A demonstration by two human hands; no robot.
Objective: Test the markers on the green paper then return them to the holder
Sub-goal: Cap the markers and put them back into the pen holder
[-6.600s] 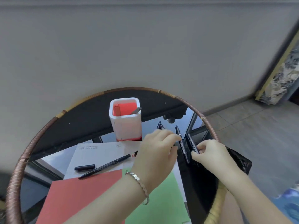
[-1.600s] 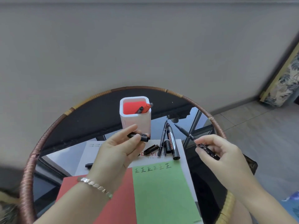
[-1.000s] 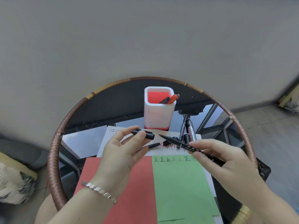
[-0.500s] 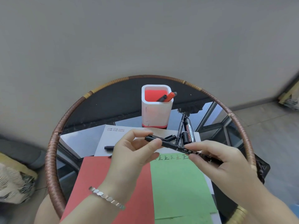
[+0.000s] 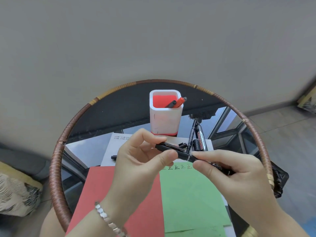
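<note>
Two hands close on one black marker point(image 5: 183, 153) above the green paper point(image 5: 189, 194).
Left hand point(image 5: 138, 161) pinches its cap end, right hand point(image 5: 227, 170) grips the barrel; behind the paper stands the holder point(image 5: 165, 120), loose markers point(image 5: 198, 137) lying just right of it.

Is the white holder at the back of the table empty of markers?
No: the white holder has a red marker and a black marker leaning in it.

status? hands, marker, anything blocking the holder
Left hand and right hand both on one black marker, cap end at left, above green paper. Holder upright, two markers inside, opening unobstructed. Loose markers lie beside it.
</note>
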